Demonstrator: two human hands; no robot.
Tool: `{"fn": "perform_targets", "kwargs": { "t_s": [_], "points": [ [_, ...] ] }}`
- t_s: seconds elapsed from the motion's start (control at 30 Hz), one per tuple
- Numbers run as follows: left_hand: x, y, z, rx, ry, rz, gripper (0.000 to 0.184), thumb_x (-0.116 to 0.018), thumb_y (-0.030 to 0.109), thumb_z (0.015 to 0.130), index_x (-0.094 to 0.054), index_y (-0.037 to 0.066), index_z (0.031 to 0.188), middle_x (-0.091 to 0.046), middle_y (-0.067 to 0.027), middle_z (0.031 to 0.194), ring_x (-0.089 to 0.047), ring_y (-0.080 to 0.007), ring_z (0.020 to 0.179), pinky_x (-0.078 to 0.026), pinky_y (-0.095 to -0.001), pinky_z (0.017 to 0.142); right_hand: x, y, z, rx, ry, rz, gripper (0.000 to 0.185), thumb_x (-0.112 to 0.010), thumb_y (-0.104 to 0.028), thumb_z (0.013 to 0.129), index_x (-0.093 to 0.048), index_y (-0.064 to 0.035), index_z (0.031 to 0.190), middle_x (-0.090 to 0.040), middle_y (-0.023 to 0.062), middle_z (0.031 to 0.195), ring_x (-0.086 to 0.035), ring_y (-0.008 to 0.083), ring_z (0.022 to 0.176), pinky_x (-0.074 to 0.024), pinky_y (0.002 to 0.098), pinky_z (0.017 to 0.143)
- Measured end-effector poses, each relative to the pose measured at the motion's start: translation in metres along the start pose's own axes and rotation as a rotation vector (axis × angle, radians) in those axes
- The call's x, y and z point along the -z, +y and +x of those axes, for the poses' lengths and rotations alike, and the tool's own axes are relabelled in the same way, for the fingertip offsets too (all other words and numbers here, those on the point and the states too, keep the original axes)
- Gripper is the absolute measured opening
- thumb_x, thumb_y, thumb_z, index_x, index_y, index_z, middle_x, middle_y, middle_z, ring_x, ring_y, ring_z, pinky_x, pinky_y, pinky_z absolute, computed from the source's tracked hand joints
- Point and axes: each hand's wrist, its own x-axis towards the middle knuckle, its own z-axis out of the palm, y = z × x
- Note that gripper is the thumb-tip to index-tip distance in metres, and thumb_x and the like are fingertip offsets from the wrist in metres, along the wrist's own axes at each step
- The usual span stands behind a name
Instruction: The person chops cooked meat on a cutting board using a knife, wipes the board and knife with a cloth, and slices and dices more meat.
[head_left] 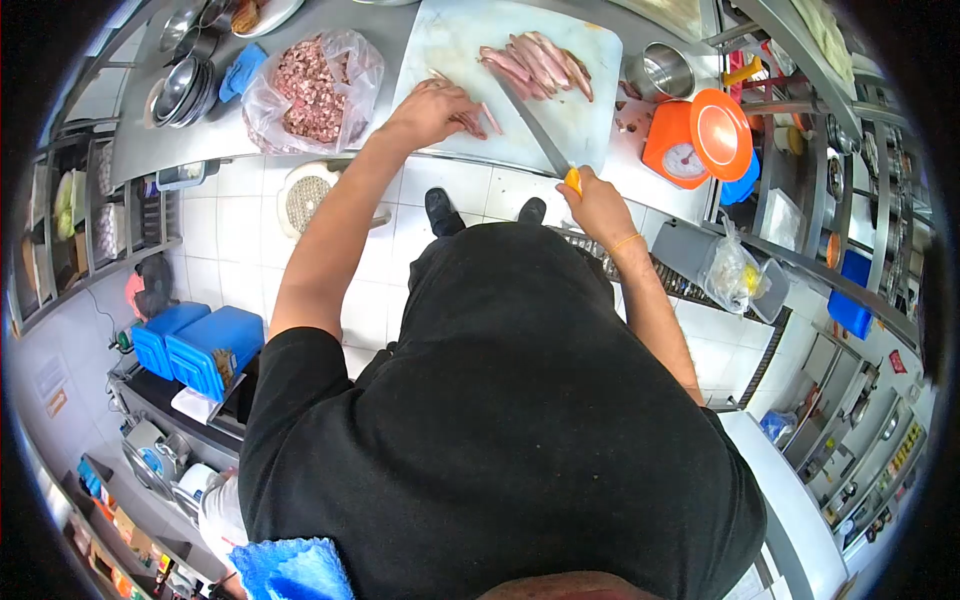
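Observation:
My right hand (601,210) is wrapped round the yellow handle of a knife (535,125). The blade points up and left across a white cutting board (570,35), its tip close to a pile of raw meat strips (540,65). On the board's left side, my left hand (436,110) is closed over a few thin meat strips (490,118), with ends poking out past the fingers. The hand hides most of these pieces. Left of the board lies a clear plastic bag (360,75) full of small diced meat (312,90).
An orange scale (672,145) and a steel pot (660,72) stand right of the board. Stacked metal bowls (182,95) and a blue cloth (241,72) are at the left. A stool (305,198) sits below the counter edge. Metal shelving (850,110) runs along the right.

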Motion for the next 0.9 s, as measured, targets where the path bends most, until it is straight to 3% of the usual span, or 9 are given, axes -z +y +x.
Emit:
{"fn": "perform_targets", "kwargs": {
  "t_s": [0.17,0.27,0.37,0.47,0.67,0.77,0.9],
  "points": [
    [-0.005,0.005,0.002,-0.032,-0.06,-0.126,0.042,-0.082,0.012,0.084,-0.074,0.017,0.125,-0.074,-0.0041,0.117,-0.063,-0.0289,0.125,-0.045,-0.0457,0.112,-0.003,0.005,-0.002,0.021,0.014,-0.002,0.045,-0.064,-0.039,0.106,-0.057,0.0044,0.113,-0.073,0.0306,0.087,-0.073,0.0502,0.085,-0.0575,0.0578,0.076],
    [-0.017,0.01,0.011,-0.061,-0.09,-0.206,0.046,-0.083,0.012,0.084,-0.072,0.016,0.128,-0.072,-0.0062,0.125,-0.06,-0.0296,0.131,-0.045,-0.0461,0.114,-0.003,0.008,-0.002,0.004,0.009,-0.001,0.045,-0.064,-0.039,0.105,-0.057,0.0046,0.113,-0.073,0.0312,0.086,-0.073,0.0502,0.085,-0.0574,0.058,0.076],
    [-0.008,0.03,0.012,0.005,0.081,-0.071,0.048,-0.084,0.013,0.084,-0.071,0.015,0.131,-0.068,-0.007,0.135,-0.056,-0.0299,0.138,-0.044,-0.0459,0.117,-0.002,0.012,-0.004,-0.006,0.003,0.0,0.044,-0.064,-0.038,0.106,-0.057,0.0049,0.112,-0.073,0.0315,0.086,-0.073,0.0502,0.085,-0.0573,0.0581,0.076],
    [-0.007,0.03,0.017,-0.093,0.104,-0.02,0.048,-0.083,0.014,0.085,-0.071,0.015,0.132,-0.064,-0.0069,0.141,-0.053,-0.03,0.142,-0.042,-0.0461,0.119,-0.002,0.015,-0.009,-0.008,-0.007,0.008,0.044,-0.064,-0.038,0.105,-0.057,0.0055,0.112,-0.073,0.0317,0.086,-0.073,0.0503,0.085,-0.0571,0.0581,0.076],
    [-0.012,0.015,0.027,-0.15,-0.12,-0.054,0.042,-0.08,0.015,0.087,-0.072,0.015,0.129,-0.068,-0.0087,0.134,-0.06,-0.0315,0.132,-0.045,-0.0473,0.114,-0.007,0.02,-0.014,0.007,-0.006,0.023,0.043,-0.065,-0.036,0.105,-0.058,0.006,0.112,-0.073,0.0316,0.088,-0.072,0.0504,0.087,-0.0562,0.058,0.077],
    [-0.014,0.029,0.012,-0.011,0.007,-0.057,0.035,-0.08,0.018,0.088,-0.076,0.014,0.123,-0.072,-0.0083,0.124,-0.065,-0.0314,0.12,-0.048,-0.0474,0.107,-0.009,0.023,-0.015,0.033,0.007,0.026,0.043,-0.065,-0.035,0.105,-0.057,0.006,0.112,-0.073,0.0314,0.088,-0.072,0.0502,0.087,-0.0559,0.0578,0.077],
    [-0.04,0.039,0.002,0.343,0.238,-0.009,0.034,-0.082,0.026,0.088,-0.077,0.016,0.12,-0.073,-0.0061,0.116,-0.068,-0.0284,0.114,-0.048,-0.0452,0.103,-0.006,0.015,-0.015,0.019,-0.007,0.026,0.042,-0.066,-0.035,0.104,-0.057,0.0057,0.112,-0.072,0.0309,0.088,-0.072,0.0497,0.087,-0.056,0.0575,0.077]
  ]
}}
